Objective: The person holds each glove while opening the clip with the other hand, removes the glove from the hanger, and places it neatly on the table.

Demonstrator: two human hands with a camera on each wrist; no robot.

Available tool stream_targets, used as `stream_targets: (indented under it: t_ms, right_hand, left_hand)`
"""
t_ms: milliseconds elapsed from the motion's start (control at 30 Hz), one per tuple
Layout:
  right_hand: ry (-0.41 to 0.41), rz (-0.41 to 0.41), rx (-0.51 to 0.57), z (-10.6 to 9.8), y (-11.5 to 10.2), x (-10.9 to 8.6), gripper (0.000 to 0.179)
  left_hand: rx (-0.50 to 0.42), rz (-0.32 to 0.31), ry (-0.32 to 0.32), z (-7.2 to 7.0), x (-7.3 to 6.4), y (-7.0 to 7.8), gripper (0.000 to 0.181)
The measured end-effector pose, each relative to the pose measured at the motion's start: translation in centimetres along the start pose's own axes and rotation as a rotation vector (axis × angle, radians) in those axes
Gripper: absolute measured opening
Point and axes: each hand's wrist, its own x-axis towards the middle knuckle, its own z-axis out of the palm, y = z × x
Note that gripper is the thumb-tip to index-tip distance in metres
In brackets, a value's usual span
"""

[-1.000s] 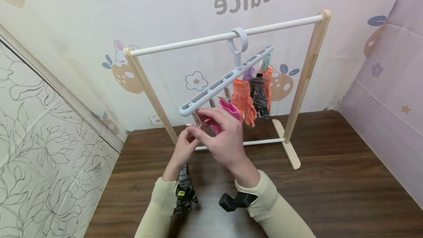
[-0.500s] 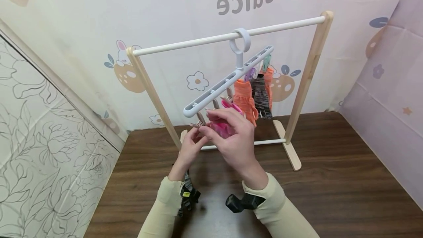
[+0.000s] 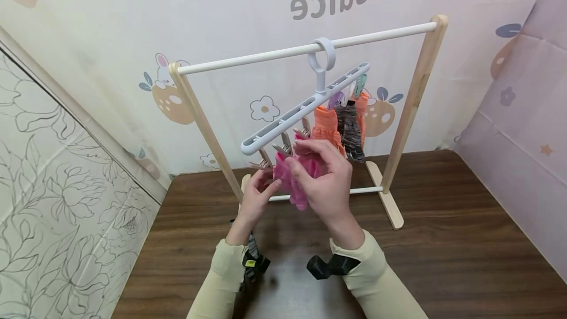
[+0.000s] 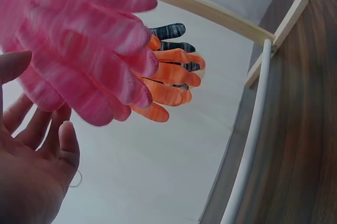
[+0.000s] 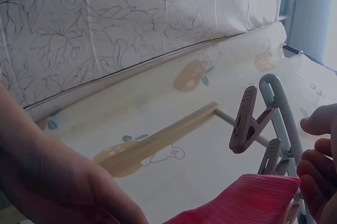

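Pink gloves [image 3: 288,181] hang by brown clothespins [image 3: 283,149] from a pale grey hanger [image 3: 305,107]. My left hand [image 3: 252,201] is at their left, beneath the end clothespin [image 3: 263,164]; its fingers are loosely bent beside the glove fingers in the left wrist view, with nothing visibly held. My right hand [image 3: 328,181] is close to the gloves' right side. In the right wrist view, its thumb and fingers [image 5: 318,166] are apart, beside the pink cuff [image 5: 258,192], and the end clothespin [image 5: 245,121] hangs with nothing in it.
The hanger hooks over the white bar [image 3: 248,59] of a wooden rack [image 3: 412,102]. Orange gloves [image 3: 327,124] and a dark grey glove [image 3: 350,129] hang at its far end. Another dark grey glove [image 3: 252,247] lies on the brown table [image 3: 443,240], partly behind my left forearm.
My right hand has moved right, away from the end clothespin and over to the pink gloves. My left hand has stayed near that end. More of the pink gloves now shows between the hands.
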Motion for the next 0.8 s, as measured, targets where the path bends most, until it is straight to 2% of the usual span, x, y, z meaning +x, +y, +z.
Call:
stream_targets:
  t_ms: [233, 433, 600, 800]
  right_hand:
    - [0.038, 0.020, -0.006, 0.1, 1.1, 0.3, 0.033]
    - [0.026, 0.031, -0.001, 0.1, 1.7, 0.1, 0.036]
    - [-0.001, 0.018, 0.008, 0.0, 2.0, 0.3, 0.040]
    - [-0.024, 0.025, 0.017, 0.2, 2.1, 0.5, 0.042]
  left_hand:
    - [-0.054, 0.048, 0.056, -0.2, -0.5, -0.1, 0.023]
    - [-0.085, 0.072, 0.102, -0.5, -1.3, 0.0, 0.018]
    - [-0.108, 0.106, 0.098, -0.7, -1.9, 0.2, 0.017]
    - [-0.070, 0.121, 0.090, -0.5, -2.4, 0.4, 0.013]
